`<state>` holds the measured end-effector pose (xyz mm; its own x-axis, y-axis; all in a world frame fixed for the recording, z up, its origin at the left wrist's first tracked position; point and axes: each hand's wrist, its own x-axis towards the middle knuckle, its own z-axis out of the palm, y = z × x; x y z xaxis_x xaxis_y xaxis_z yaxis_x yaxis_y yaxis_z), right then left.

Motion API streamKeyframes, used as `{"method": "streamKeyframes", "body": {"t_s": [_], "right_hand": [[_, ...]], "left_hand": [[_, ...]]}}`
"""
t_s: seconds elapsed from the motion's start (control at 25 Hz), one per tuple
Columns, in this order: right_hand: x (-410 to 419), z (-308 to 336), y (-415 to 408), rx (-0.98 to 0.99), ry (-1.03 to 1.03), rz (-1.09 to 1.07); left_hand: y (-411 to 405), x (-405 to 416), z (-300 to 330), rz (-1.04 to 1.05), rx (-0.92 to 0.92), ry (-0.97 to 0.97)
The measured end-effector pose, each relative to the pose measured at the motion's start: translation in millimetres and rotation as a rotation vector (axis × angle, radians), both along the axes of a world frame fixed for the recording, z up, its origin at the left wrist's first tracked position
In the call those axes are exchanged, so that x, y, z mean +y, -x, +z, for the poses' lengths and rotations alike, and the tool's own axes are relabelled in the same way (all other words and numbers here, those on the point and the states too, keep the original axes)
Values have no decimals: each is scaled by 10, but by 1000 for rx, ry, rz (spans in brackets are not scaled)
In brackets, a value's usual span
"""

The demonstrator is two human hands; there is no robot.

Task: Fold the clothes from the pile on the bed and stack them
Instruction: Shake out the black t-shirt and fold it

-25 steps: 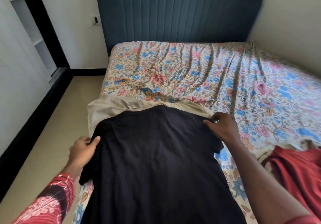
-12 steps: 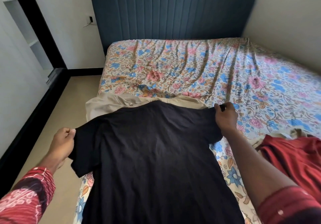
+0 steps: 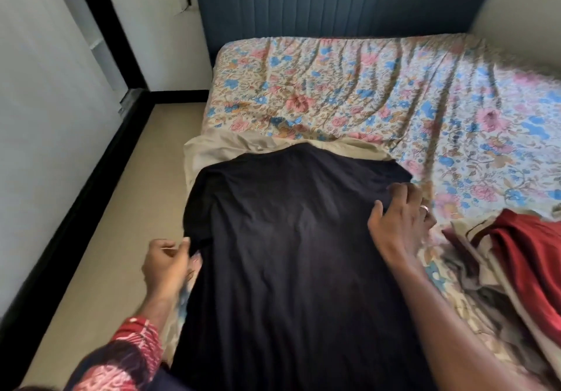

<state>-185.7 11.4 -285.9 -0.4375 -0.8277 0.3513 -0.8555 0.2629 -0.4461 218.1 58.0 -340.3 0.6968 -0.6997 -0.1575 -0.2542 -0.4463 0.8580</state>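
Note:
A black T-shirt (image 3: 288, 254) lies spread flat near the bed's left front edge, on top of a beige garment (image 3: 218, 150) that shows beyond its collar end. My left hand (image 3: 165, 264) pinches the edge of the shirt's left sleeve. My right hand (image 3: 400, 220) lies on the shirt's right shoulder with its fingers spread; the right sleeve looks tucked in. At the right edge lies the pile of clothes (image 3: 522, 260), a dark red garment on top with beige and grey pieces under it.
The bed (image 3: 379, 93) has a rumpled floral sheet and a dark blue padded headboard (image 3: 334, 2). A strip of beige floor (image 3: 121, 208) runs along the bed's left side, bounded by a white wall with a black skirting.
My left hand has brought the left sleeve in toward the shirt's body. My right hand has let go of the right sleeve and come down spread on the shoulder. The view has tilted down.

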Motion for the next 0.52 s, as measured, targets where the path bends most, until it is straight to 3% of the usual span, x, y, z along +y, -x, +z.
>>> {"method": "streamKeyframes", "body": {"t_s": [0.16,0.28,0.4,0.52], "right_hand": [[424,-74,-767,172,113,346],[576,-61,-1340,159,103,602],[833,-127,-1916,126,-17,796],[1061,-319,-2266,175,-119,837]], "left_hand": [[146,542,-43,-70,-99,47],[150,932,-38,-120,-106,62],[105,1210,-91,-249,-106,1],[63,1385,-53,-366,-100,-24]]}}
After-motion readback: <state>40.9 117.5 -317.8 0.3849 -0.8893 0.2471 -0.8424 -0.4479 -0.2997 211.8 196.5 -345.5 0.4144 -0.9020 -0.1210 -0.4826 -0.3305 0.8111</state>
